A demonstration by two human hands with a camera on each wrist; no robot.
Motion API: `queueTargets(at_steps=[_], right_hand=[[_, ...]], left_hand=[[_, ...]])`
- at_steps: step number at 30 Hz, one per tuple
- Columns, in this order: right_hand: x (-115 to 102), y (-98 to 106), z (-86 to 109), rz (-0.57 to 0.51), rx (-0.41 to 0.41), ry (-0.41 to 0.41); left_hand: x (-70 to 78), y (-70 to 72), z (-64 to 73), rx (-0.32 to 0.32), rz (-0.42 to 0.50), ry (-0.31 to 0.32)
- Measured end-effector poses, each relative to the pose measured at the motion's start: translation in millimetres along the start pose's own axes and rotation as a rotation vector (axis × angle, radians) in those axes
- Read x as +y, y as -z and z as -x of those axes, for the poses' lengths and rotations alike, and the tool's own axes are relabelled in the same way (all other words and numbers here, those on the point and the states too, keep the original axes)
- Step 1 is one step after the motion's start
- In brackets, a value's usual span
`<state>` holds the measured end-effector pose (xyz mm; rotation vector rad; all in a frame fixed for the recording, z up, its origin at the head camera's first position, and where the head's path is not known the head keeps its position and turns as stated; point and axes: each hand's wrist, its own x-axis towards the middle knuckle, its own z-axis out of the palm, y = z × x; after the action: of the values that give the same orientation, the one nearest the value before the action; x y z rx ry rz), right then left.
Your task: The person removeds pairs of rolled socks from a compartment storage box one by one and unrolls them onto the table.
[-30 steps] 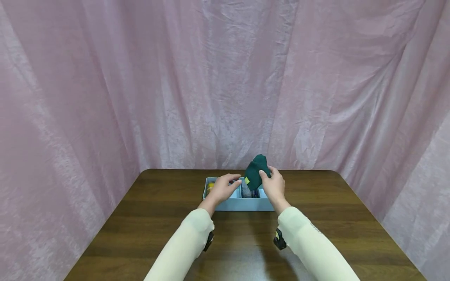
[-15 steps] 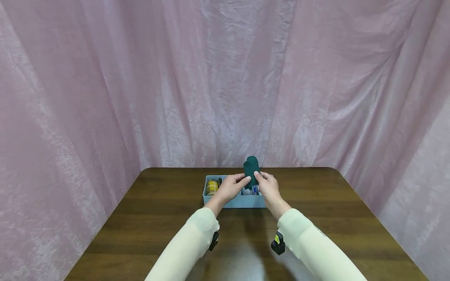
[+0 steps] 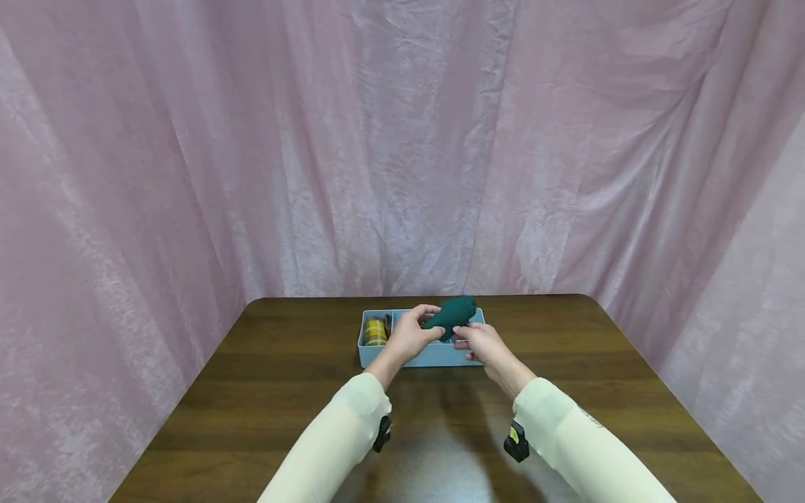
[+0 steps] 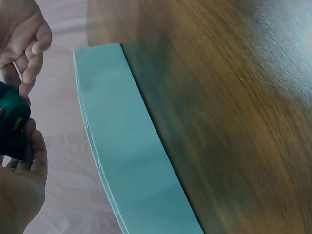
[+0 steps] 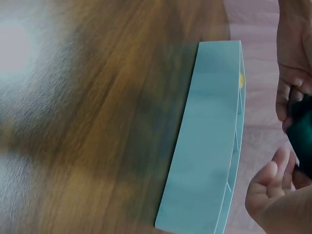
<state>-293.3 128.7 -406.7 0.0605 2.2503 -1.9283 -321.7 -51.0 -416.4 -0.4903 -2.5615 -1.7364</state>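
A dark green folded cloth is held over the light blue divided box. My left hand grips its left end between thumb and fingers. My right hand is at the cloth's lower right edge, its fingertips right at the fabric; I cannot tell whether they pinch it. A small yellow patch shows on the cloth in the left wrist view, where it sits between the left hand and the right hand. The hands and cloth hide much of the box's inside.
A yellow checked roll lies in the box's left compartment, with a dark item beside it. The box stands near the back of the brown wooden table. Pink curtains hang behind and at both sides.
The left hand has come in from the left and taken hold of the cloth. The cloth has gone from flatter and upright to a compact shape tilted right, lower over the box.
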Motion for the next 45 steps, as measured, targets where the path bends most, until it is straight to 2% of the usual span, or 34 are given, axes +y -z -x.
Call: queueTargets(at_steps=[5,9,12,15,22,26,28,31,38,45], right_hand=[[-4.6,14.0,4.3,-0.002,-0.007,-0.028],[-3.4,27.1,3.4,0.082,-0.027,-0.071],[5.8,35.8,3.8,0.135,-0.057,-0.08],[19.1,45.0,6.9,0.134,-0.083,-0.066],[50.1,67.7,14.5,0.107,-0.266,0.017],[64.3,76.7,17.5,0.106,-0.376,0.056],[70.0,79.1,19.3,0.114,-0.41,0.077],[75.9,80.9,21.3,0.146,-0.427,0.121],[79.9,83.8,27.2,0.363,-0.443,0.222],[86.1,89.0,36.9,0.383,-0.451,0.251]], left_hand=[[-2.9,0.4,4.5,-0.027,-0.228,-0.124],[-3.1,-5.9,10.1,-0.072,-0.462,-0.271],[-2.6,-13.0,16.4,-0.136,-0.54,-0.328],[-3.9,-20.2,23.9,-0.222,-0.467,-0.285],[-14.9,-33.8,35.9,-0.373,-0.166,-0.022],[-21.3,-39.7,39.9,-0.483,-0.076,0.072],[-23.0,-43.0,41.9,-0.505,-0.094,0.067],[-25.1,-47.7,45.0,-0.484,-0.138,0.053],[-30.0,-53.8,57.8,-0.439,-0.187,0.068],[-35.3,-64.1,68.9,-0.454,-0.255,0.039]])
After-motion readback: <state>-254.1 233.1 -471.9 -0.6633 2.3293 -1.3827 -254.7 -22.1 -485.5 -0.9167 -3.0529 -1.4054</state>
